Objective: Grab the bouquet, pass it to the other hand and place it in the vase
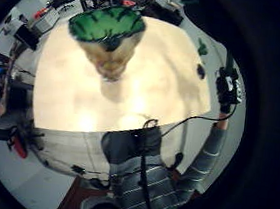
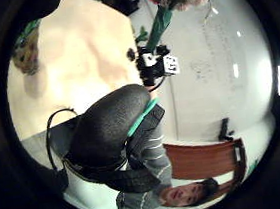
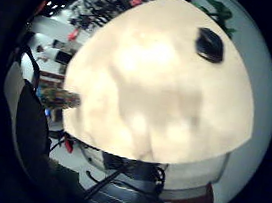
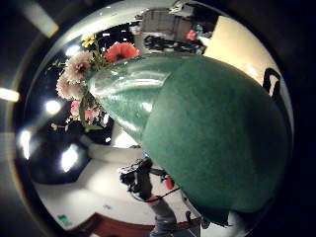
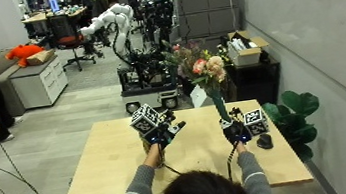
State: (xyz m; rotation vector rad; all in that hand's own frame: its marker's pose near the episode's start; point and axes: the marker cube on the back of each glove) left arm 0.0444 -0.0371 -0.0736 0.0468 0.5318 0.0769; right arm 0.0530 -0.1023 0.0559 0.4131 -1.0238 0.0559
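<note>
Right hand point(image 5: 236, 132) grips the green wrap of the bouquet point(image 5: 204, 72), held upright above the table point(image 5: 110, 178). Left hand point(image 5: 159, 133) hovers apart, over the vase point(image 1: 110, 43); its fingers cannot be made out.

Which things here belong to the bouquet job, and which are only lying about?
For the job: bouquet gripped by right hand; vase on table; left hand, raised above the vase.
Lying about: black mouse, potted plant.
</note>
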